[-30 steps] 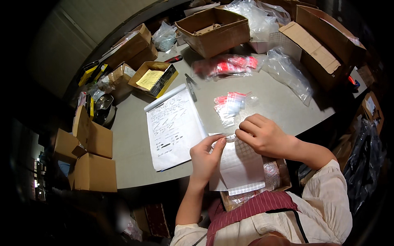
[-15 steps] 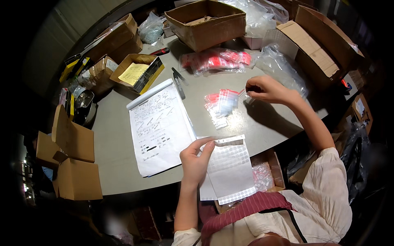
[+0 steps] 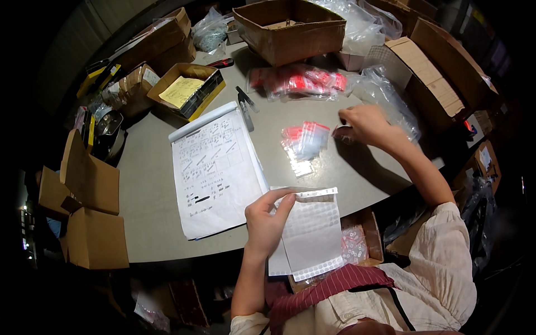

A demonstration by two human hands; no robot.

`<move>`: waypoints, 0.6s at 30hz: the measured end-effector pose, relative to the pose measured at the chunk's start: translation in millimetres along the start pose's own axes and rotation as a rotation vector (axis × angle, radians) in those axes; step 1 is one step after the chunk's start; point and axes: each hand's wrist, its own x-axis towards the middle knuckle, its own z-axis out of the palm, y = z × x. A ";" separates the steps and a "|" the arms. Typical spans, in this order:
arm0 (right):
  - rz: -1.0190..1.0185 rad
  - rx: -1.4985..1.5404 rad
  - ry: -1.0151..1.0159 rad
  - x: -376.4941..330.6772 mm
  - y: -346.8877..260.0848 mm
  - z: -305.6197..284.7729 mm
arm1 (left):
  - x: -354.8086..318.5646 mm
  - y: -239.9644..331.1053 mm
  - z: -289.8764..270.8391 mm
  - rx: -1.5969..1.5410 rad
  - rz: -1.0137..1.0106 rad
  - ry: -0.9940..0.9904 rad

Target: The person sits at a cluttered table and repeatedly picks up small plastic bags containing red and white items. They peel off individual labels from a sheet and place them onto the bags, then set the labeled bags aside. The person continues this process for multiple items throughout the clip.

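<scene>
Bare tabletop [image 3: 145, 184] left of paper sheet [image 3: 215, 167], cardboard boxes [image 3: 290, 25] and plastic bags [image 3: 385, 100] crowding far edge

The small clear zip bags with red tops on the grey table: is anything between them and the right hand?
Nothing visible. The right hand is just right of the small clear zip bags with red tops; only bare grey table lies between.

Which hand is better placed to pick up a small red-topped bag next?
The right hand: it is stretched out beside the bags on the table. The left hand is busy holding the label sheet.
</scene>
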 end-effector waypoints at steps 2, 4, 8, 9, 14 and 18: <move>-0.082 0.076 0.036 -6.5 -10.7 4.3 | 0.2 -4.7 -0.6 -0.027 0.005 0.019; -0.191 0.123 0.040 -15.9 -23.5 11.9 | 0.0 -4.3 0.7 -0.045 0.049 0.032; -0.157 0.098 -0.240 -38.0 -17.8 -14.4 | -0.6 -5.8 0.0 0.000 0.080 0.005; -0.136 0.176 -0.251 -43.3 -16.3 -22.4 | -0.6 -5.0 1.2 -0.008 0.073 0.007; -0.104 0.492 -0.085 -42.7 9.6 -12.6 | 1.3 -9.0 2.4 -0.098 0.007 0.008; -0.029 0.645 -0.063 -36.2 2.3 -8.0 | -0.9 -7.7 -0.1 -0.145 -0.032 0.014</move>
